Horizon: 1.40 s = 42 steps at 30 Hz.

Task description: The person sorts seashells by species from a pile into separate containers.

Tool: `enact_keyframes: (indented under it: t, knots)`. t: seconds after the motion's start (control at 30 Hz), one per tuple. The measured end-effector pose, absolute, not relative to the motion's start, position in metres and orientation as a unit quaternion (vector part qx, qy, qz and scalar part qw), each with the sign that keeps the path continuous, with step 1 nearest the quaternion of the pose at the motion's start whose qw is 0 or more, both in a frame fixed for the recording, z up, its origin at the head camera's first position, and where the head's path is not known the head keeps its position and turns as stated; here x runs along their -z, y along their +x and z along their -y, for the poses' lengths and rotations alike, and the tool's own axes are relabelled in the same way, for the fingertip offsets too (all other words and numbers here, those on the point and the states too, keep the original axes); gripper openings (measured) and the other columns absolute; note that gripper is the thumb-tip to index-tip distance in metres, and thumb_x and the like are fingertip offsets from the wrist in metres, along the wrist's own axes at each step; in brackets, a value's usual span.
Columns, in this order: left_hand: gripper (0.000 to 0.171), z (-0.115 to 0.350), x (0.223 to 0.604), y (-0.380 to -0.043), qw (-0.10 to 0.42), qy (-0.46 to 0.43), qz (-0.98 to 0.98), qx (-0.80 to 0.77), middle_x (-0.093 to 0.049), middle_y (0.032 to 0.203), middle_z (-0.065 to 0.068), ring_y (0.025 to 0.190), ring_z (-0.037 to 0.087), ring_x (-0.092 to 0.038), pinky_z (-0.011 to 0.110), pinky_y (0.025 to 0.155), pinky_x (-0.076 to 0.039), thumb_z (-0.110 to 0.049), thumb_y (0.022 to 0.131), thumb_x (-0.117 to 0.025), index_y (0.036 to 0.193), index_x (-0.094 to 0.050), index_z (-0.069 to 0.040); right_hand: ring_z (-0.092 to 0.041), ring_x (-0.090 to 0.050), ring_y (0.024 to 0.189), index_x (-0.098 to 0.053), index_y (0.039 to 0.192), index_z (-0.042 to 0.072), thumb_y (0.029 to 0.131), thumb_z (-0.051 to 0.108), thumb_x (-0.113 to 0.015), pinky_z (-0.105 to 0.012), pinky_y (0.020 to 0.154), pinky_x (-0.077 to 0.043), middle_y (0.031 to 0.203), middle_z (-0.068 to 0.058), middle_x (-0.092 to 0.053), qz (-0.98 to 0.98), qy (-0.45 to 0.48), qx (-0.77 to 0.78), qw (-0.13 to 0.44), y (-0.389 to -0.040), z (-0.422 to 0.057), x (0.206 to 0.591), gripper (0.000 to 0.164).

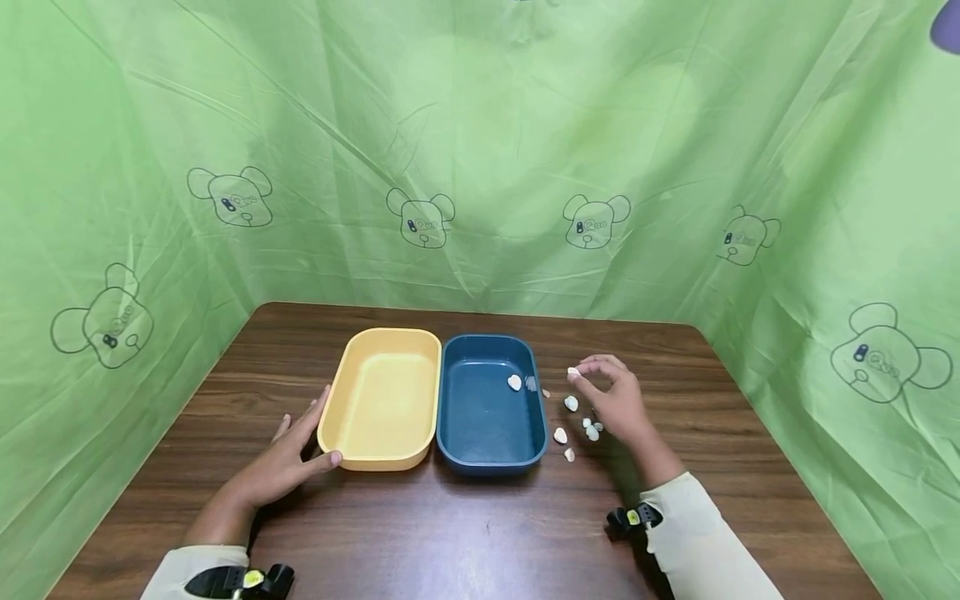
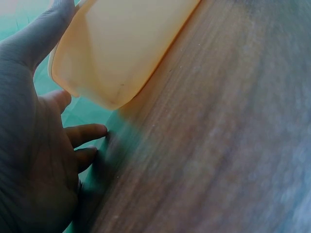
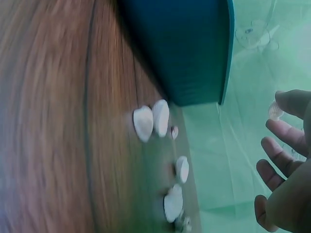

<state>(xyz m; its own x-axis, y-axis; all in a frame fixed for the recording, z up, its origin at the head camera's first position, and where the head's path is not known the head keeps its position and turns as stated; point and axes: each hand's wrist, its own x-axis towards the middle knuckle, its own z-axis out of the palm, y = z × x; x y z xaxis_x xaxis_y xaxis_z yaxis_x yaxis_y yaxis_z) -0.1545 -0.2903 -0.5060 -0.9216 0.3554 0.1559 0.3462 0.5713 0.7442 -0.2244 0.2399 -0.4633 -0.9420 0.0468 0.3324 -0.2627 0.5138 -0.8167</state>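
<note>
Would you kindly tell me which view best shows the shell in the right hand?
The right wrist view: the shell appears larger there, its ridges visible as the right hand pinches it. The head view shows it only as a small pale piece; the left wrist view does not show it.

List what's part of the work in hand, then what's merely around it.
Seemingly part of it:
- held shell, pinched by the right hand
- loose shells on the table
- blue tray, at least one shell inside
- yellow tray, left hand at its edge

Merely around:
- green cloth
- black wrist devices
- purple shape, unclear
</note>
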Motion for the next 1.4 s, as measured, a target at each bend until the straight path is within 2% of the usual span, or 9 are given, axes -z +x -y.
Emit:
enact_keyframes:
  t: [0.4,0.67,0.9,1.13,1.4]
  knots:
    - [0.106,0.289,0.506,-0.158,0.000,0.205,-0.882,-0.424,-0.012,0.180,0.032,0.158,0.073,-0.013,0.087,0.122,0.013,-0.028,0.099,-0.076,0.178,-0.006,-0.026,-0.031,-0.056,0.130,-0.082,0.106,0.006,0.097,0.014,-0.084,-0.046,0.112,-0.040,0.130,-0.017,-0.069,0.854,0.085,-0.499,0.121,-0.220,-0.207,0.452,0.012]
    - [0.106,0.289,0.507,-0.156,0.003,0.204,-0.881,-0.427,-0.012,0.180,0.032,0.158,0.072,-0.013,0.087,0.123,0.013,-0.028,0.098,-0.076,0.178,-0.007,-0.021,-0.035,-0.052,0.134,-0.082,0.104,0.005,0.097,0.014,-0.084,-0.056,0.115,-0.038,0.133,-0.020,-0.066,0.851,0.090,-0.507,0.104,-0.215,-0.190,0.450,0.011]
    - [0.106,0.291,0.508,-0.155,0.000,0.201,-0.883,-0.425,-0.013,0.181,0.030,0.158,0.073,-0.014,0.087,0.123,0.013,-0.028,0.098,-0.076,0.178,-0.007,-0.021,-0.032,-0.051,0.135,-0.082,0.109,0.007,0.099,0.018,-0.082,-0.050,0.113,-0.040,0.136,-0.017,-0.066,0.854,0.097,-0.503,0.093,-0.217,-0.181,0.448,0.015]
    - [0.105,0.290,0.507,-0.156,-0.001,0.204,-0.882,-0.425,-0.013,0.180,0.032,0.158,0.073,-0.013,0.087,0.122,0.012,-0.028,0.098,-0.076,0.178,-0.007,-0.022,-0.033,-0.054,0.135,-0.080,0.116,0.005,0.100,0.016,-0.081,-0.050,0.115,-0.042,0.133,-0.015,-0.066,0.855,0.102,-0.502,0.084,-0.218,-0.182,0.450,0.019]
    - [0.105,0.290,0.506,-0.156,0.000,0.199,-0.885,-0.420,-0.013,0.180,0.031,0.158,0.072,-0.013,0.087,0.123,0.011,-0.029,0.098,-0.077,0.177,-0.009,-0.012,-0.034,-0.058,0.131,-0.081,0.113,0.001,0.097,0.010,-0.083,-0.048,0.114,-0.042,0.130,-0.019,-0.067,0.844,0.106,-0.517,0.099,-0.221,-0.189,0.453,0.019]
